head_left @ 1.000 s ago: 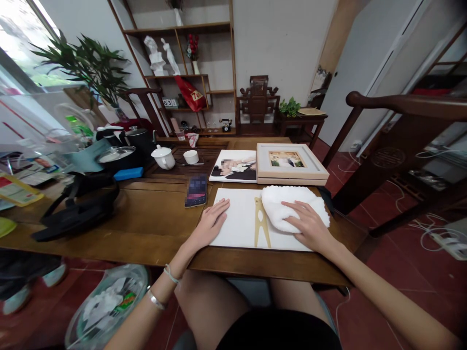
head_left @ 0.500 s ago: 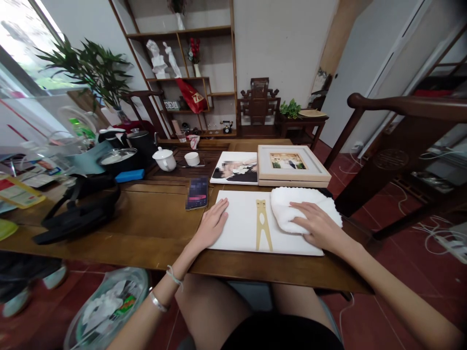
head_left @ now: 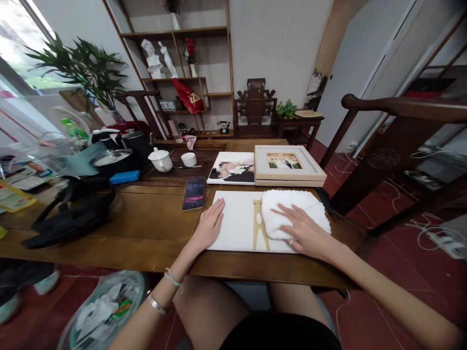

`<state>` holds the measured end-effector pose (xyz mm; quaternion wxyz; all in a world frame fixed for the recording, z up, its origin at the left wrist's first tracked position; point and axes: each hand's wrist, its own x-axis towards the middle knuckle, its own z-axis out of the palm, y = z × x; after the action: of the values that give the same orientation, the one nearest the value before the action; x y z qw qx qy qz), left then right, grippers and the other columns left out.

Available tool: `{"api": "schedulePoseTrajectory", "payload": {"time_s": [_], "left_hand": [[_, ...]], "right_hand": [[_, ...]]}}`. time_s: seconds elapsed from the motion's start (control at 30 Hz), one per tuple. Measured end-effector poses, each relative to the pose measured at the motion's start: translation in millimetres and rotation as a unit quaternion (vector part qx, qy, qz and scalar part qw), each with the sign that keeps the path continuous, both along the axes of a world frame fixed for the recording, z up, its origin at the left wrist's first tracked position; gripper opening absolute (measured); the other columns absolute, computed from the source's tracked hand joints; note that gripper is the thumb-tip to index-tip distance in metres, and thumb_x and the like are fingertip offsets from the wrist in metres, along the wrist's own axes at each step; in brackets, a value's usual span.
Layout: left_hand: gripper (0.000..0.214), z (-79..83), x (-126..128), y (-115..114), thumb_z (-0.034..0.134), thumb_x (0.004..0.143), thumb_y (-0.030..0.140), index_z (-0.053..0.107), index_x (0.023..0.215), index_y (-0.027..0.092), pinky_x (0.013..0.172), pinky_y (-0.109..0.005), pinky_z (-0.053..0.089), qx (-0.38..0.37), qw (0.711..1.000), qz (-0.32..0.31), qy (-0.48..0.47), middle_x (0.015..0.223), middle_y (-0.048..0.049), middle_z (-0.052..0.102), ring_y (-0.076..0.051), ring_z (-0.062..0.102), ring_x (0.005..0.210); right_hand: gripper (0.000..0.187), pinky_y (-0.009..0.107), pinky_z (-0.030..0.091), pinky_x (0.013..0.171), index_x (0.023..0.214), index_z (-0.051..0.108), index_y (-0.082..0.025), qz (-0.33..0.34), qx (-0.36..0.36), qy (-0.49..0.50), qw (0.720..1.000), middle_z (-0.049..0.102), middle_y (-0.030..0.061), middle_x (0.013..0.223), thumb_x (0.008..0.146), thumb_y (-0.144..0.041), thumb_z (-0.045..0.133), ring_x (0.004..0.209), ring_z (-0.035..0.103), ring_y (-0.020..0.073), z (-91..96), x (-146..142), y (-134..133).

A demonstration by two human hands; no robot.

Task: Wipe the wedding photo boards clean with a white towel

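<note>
A flat white panel [head_left: 233, 228] lies near the table's front edge, with a yellow two-legged piece [head_left: 257, 221], pierced by an oval hole, along its middle. My left hand [head_left: 210, 224] lies flat on the panel's left edge, fingers stretched out. On the right half is a folded white towel [head_left: 272, 206] with a scalloped edge. My right hand [head_left: 302, 228] lies on top of it, fingers spread, pressing it against the panel. The towel reaches the right side of the yellow piece and hides most of the panel's right part.
Behind the panel lie a photo print [head_left: 233, 170] and a wooden picture frame [head_left: 291, 167]. A phone [head_left: 194, 193] is left of my left hand. Farther left are a white teapot [head_left: 160, 159], a white cup [head_left: 188, 159] and a black bag [head_left: 73, 209]. A chair [head_left: 386, 146] stands at the right.
My right hand and the towel have slid left across the panel, up to the yellow piece, and my fingers are spread wider. My left hand stays at the left edge.
</note>
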<state>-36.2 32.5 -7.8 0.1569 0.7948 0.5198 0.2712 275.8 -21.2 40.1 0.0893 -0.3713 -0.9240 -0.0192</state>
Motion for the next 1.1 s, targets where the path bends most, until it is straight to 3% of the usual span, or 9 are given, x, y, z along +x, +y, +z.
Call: {"api": "schedulePoseTrajectory", "payload": {"time_s": [0.13, 0.2, 0.47, 0.53, 0.63, 0.8, 0.87, 0.97, 1.1], "left_hand": [[0.045, -2.4, 0, 1, 0.03, 0.095, 0.03, 0.044, 0.136, 0.016, 0.113, -0.045, 0.027, 0.016, 1.0, -0.006, -0.011, 0.146, -0.0114, 0.041, -0.021, 0.033, 0.138], [0.045, -2.9, -1, 1, 0.029, 0.096, 0.031, 0.044, 0.136, 0.016, 0.112, -0.046, 0.028, 0.022, 1.0, -0.01, -0.013, 0.146, -0.0117, 0.041, -0.021, 0.033, 0.138], [0.046, -2.4, -2, 1, 0.027, 0.095, 0.029, 0.044, 0.136, 0.015, 0.113, -0.045, 0.027, 0.022, 1.0, -0.014, -0.002, 0.146, -0.0119, 0.041, -0.021, 0.033, 0.138], [0.046, -3.2, -2, 1, 0.027, 0.095, 0.028, 0.044, 0.136, 0.016, 0.113, -0.046, 0.028, 0.025, 1.0, -0.011, -0.007, 0.146, -0.0116, 0.041, -0.021, 0.033, 0.138], [0.045, -4.9, -2, 2, 0.028, 0.095, 0.028, 0.044, 0.135, 0.017, 0.113, -0.045, 0.028, 0.03, 0.999, -0.012, -0.018, 0.146, -0.0113, 0.042, -0.02, 0.034, 0.138], [0.045, -6.7, -2, 3, 0.028, 0.096, 0.029, 0.045, 0.135, 0.015, 0.113, -0.046, 0.028, 0.031, 0.999, -0.018, -0.023, 0.146, -0.0122, 0.041, -0.021, 0.033, 0.138], [0.045, -6.5, -3, 3, 0.028, 0.096, 0.029, 0.045, 0.136, 0.015, 0.113, -0.047, 0.028, 0.029, 0.999, -0.02, -0.019, 0.146, -0.0126, 0.041, -0.022, 0.033, 0.138], [0.045, -5.2, -3, 3, 0.028, 0.096, 0.028, 0.044, 0.136, 0.016, 0.112, -0.048, 0.028, 0.028, 0.999, -0.021, -0.011, 0.146, -0.012, 0.041, -0.022, 0.032, 0.139], [0.045, -2.7, -3, 2, 0.027, 0.096, 0.027, 0.043, 0.137, 0.018, 0.112, -0.047, 0.028, 0.02, 1.0, -0.021, 0.004, 0.147, -0.0105, 0.04, -0.02, 0.032, 0.139]], "right_hand": [[0.03, 0.062, 0.023, 0.107, 0.088, 0.066, -0.018, 0.027, -0.033, -0.007, 0.999, 0.037, 0.015, 0.147, 0.062, -0.005, 0.059, 0.138, 0.021, 0.0361, 5.7, 0, -38], [0.034, 0.06, 0.025, 0.108, 0.089, 0.066, -0.019, 0.039, -0.047, 0.007, 0.998, 0.038, 0.0129, 0.146, 0.06, -0.003, 0.057, 0.138, 0.024, 0.0334, 7.3, 6, -41], [0.037, 0.056, 0.03, 0.106, 0.102, 0.063, -0.015, 0.009, 0.004, 0.064, 0.998, 0.044, 0.02, 0.14, 0.068, -0.005, 0.054, 0.134, 0.033, 0.0312, -4.0, 18, 49], [0.041, 0.056, 0.031, 0.106, 0.106, 0.061, -0.016, -0.005, 0.012, 0.07, 0.997, 0.047, 0.0186, 0.138, 0.068, -0.004, 0.053, 0.133, 0.035, 0.0306, -5.8, 16, 56], [0.045, 0.056, 0.032, 0.106, 0.106, 0.061, -0.017, -0.016, 0.007, 0.069, 0.997, 0.046, 0.0173, 0.139, 0.065, -0.002, 0.052, 0.131, 0.038, 0.0304, -4.0, 11, 30], [0.036, 0.057, 0.028, 0.108, 0.092, 0.065, -0.018, 0.016, -0.037, 0.023, 0.999, 0.041, 0.0174, 0.143, 0.061, -0.004, 0.054, 0.136, 0.03, 0.0336, 5.9, 2, -53], [0.037, 0.056, 0.028, 0.109, 0.091, 0.065, -0.019, 0.016, -0.054, 0.025, 0.998, 0.042, 0.0163, 0.143, 0.059, -0.004, 0.055, 0.136, 0.029, 0.0332, 9.0, 1, -65], [0.04, 0.053, 0.029, 0.109, 0.094, 0.065, -0.02, 0.009, -0.061, 0.051, 0.997, 0.045, 0.0137, 0.141, 0.059, -0.003, 0.053, 0.135, 0.033, 0.0299, 9.7, 6, -43], [0.042, 0.053, 0.038, 0.102, 0.101, 0.064, -0.019, -0.017, -0.028, 0.072, 0.997, 0.057, 0.0134, 0.128, 0.064, -0.006, 0.049, 0.125, 0.046, 0.0299, 5.8, 12, 23]]}}
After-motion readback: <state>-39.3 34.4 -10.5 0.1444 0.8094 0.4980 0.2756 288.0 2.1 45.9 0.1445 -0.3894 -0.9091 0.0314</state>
